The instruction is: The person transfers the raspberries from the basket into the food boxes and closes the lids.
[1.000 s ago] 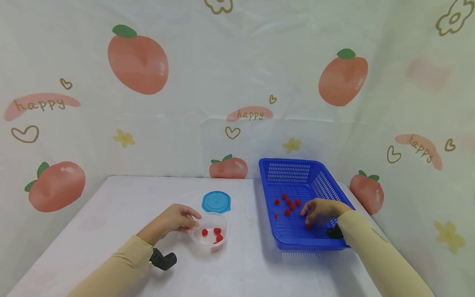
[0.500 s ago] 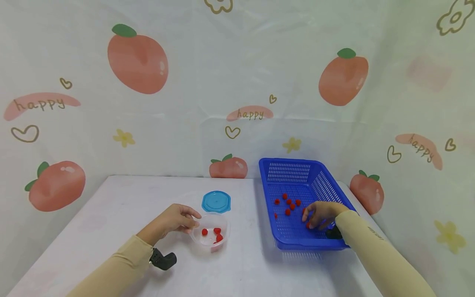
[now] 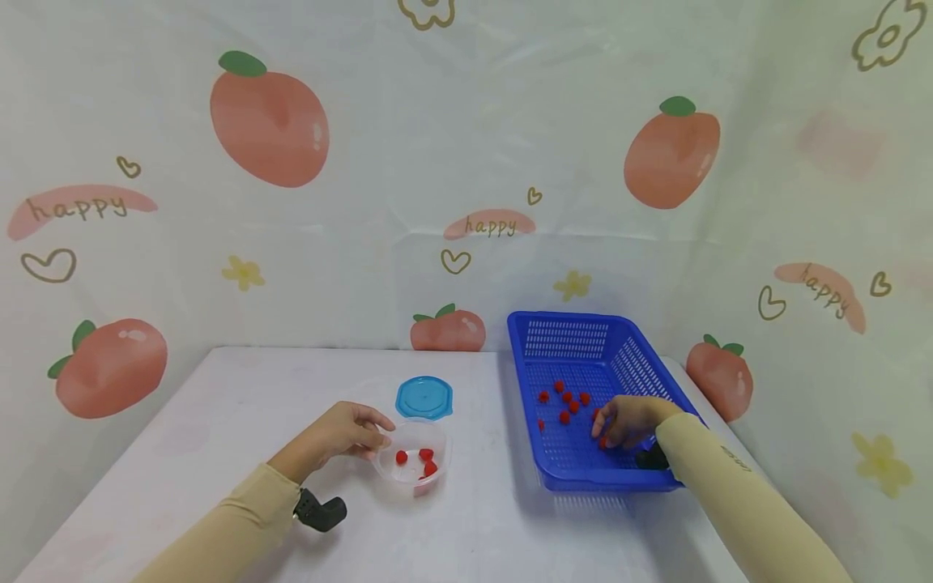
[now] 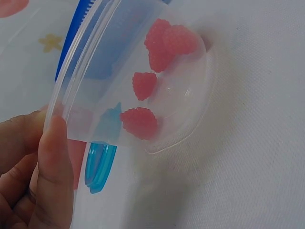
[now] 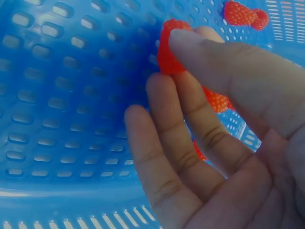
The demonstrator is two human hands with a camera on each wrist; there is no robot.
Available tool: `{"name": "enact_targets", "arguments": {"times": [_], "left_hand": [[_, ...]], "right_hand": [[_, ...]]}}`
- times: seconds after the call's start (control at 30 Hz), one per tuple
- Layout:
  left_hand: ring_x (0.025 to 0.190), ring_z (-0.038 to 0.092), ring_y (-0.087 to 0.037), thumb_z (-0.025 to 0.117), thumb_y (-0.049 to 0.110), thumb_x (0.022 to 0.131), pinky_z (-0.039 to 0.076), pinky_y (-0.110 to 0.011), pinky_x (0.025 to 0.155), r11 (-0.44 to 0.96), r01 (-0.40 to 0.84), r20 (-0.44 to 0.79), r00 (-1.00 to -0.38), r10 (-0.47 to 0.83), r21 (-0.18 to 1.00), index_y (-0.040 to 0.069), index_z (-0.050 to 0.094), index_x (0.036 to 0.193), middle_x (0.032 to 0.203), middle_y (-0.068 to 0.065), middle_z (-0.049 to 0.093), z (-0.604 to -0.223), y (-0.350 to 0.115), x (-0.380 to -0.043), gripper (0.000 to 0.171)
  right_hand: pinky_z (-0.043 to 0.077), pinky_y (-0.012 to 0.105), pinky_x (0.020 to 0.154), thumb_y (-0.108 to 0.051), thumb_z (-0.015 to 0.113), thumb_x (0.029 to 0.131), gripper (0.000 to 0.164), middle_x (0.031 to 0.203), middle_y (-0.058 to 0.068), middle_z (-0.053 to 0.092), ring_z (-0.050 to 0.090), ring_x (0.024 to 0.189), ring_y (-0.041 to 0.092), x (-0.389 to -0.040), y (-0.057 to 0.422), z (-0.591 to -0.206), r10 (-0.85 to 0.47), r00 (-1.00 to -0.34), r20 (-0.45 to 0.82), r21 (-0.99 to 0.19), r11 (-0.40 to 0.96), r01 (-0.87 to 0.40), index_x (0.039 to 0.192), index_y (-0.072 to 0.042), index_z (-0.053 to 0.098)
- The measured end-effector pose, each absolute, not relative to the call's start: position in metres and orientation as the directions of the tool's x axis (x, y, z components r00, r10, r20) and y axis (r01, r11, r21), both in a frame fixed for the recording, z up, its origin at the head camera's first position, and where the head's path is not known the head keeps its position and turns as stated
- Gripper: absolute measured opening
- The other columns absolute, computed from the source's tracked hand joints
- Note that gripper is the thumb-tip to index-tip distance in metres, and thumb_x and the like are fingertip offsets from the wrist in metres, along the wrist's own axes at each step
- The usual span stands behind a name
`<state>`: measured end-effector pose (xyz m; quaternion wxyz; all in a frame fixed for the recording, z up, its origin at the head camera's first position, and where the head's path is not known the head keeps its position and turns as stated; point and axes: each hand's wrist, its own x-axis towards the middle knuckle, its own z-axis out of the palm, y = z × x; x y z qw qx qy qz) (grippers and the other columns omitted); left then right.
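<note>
With thumb and fingers, my left hand (image 3: 350, 429) pinches the rim of a clear plastic tub (image 3: 440, 441) that stands on the table. Several red raspberries (image 4: 139, 123) lie at the bottom of the tub, seen through its wall in the left wrist view. Inside the blue basket (image 3: 612, 478), my right hand (image 3: 630, 419) holds one raspberry (image 5: 166, 55) between thumb and fingertips, close to the slotted floor. The other fingers are spread beside it. More raspberries (image 3: 573, 407) lie loose in the basket, left of that hand; some are partly hidden behind its fingers.
A blue lid (image 3: 424, 397) lies on the white table (image 3: 481, 518) just behind the tub. The basket's raised walls surround my right hand. A printed cloth wall (image 3: 379, 162) closes off the back and right. Each wrist carries a black device (image 3: 321, 512).
The right hand has shifted slightly within the basket, its fingers now closed on a raspberry near the basket floor. My left hand and the tub stay in place.
</note>
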<state>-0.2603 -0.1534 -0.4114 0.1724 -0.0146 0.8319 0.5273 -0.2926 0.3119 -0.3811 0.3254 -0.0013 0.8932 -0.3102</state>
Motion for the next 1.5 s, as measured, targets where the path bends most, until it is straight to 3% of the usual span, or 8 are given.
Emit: {"name": "enact_targets", "arguments": {"times": [0.43, 0.67, 0.83, 0.97, 1.17, 1.5], "left_hand": [[0.060, 0.059, -0.016, 0.077, 0.010, 0.080, 0.056, -0.026, 0.062, 0.440, -0.200, -0.296, -0.942, 0.160, 0.875, 0.002, 0.070, 0.102, 0.076, -0.007, 0.061, -0.412, -0.155, -0.260, 0.024], [0.060, 0.060, -0.016, 0.077, 0.010, 0.080, 0.056, -0.025, 0.062, 0.446, -0.199, -0.296, -0.942, 0.158, 0.873, 0.003, 0.070, 0.102, 0.076, -0.007, 0.061, -0.413, -0.155, -0.261, 0.024], [0.061, 0.060, -0.017, 0.077, 0.010, 0.081, 0.056, -0.025, 0.063, 0.447, -0.204, -0.299, -0.942, 0.154, 0.871, 0.003, 0.070, 0.102, 0.077, -0.008, 0.061, -0.414, -0.155, -0.261, 0.023], [0.061, 0.060, -0.017, 0.077, 0.010, 0.081, 0.056, -0.026, 0.062, 0.442, -0.203, -0.298, -0.942, 0.157, 0.874, 0.003, 0.070, 0.102, 0.077, -0.008, 0.062, -0.414, -0.154, -0.262, 0.023], [0.061, 0.060, -0.017, 0.077, 0.010, 0.081, 0.056, -0.025, 0.062, 0.440, -0.201, -0.297, -0.941, 0.161, 0.875, 0.003, 0.070, 0.102, 0.078, -0.008, 0.062, -0.413, -0.154, -0.262, 0.023], [0.059, 0.059, -0.016, 0.075, 0.008, 0.082, 0.056, -0.025, 0.062, 0.428, -0.195, -0.294, -0.939, 0.177, 0.883, 0.002, 0.070, 0.102, 0.076, -0.007, 0.063, -0.413, -0.154, -0.262, 0.022]], "right_hand": [[0.050, 0.030, 0.072, -0.001, 0.065, 0.088, 0.018, 0.083, 0.006, 0.060, 0.054, 0.077, 0.017, -0.299, 0.313, -0.375, -0.381, -0.799, -0.465, -0.714, 0.695, 0.084, 0.105, 0.005, 0.064], [0.054, 0.034, 0.081, -0.007, 0.065, 0.089, 0.025, 0.094, 0.012, 0.063, 0.057, 0.086, 0.020, -0.299, 0.318, -0.367, -0.384, -0.853, -0.353, -0.752, 0.659, 0.015, 0.111, 0.006, 0.063], [0.053, 0.044, 0.092, -0.008, 0.065, 0.090, 0.033, 0.107, 0.014, 0.063, 0.061, 0.096, 0.027, -0.300, 0.322, -0.358, -0.378, -0.882, -0.283, -0.789, 0.614, -0.010, 0.117, 0.008, 0.060], [0.050, 0.048, 0.097, -0.015, 0.066, 0.091, 0.032, 0.116, 0.020, 0.060, 0.061, 0.102, 0.027, -0.299, 0.321, -0.351, -0.363, -0.901, -0.237, -0.802, 0.597, -0.030, 0.117, 0.003, 0.062], [0.051, 0.046, 0.096, -0.023, 0.067, 0.091, 0.034, 0.117, 0.017, 0.058, 0.060, 0.103, 0.022, -0.292, 0.311, -0.337, -0.351, -0.923, -0.156, -0.819, 0.569, -0.078, 0.117, -0.002, 0.063], [0.049, 0.041, 0.095, -0.025, 0.066, 0.092, 0.039, 0.127, 0.016, 0.057, 0.052, 0.117, 0.030, -0.277, 0.280, -0.320, -0.346, -0.938, 0.025, -0.839, 0.503, -0.208, 0.123, -0.003, 0.060]]}}
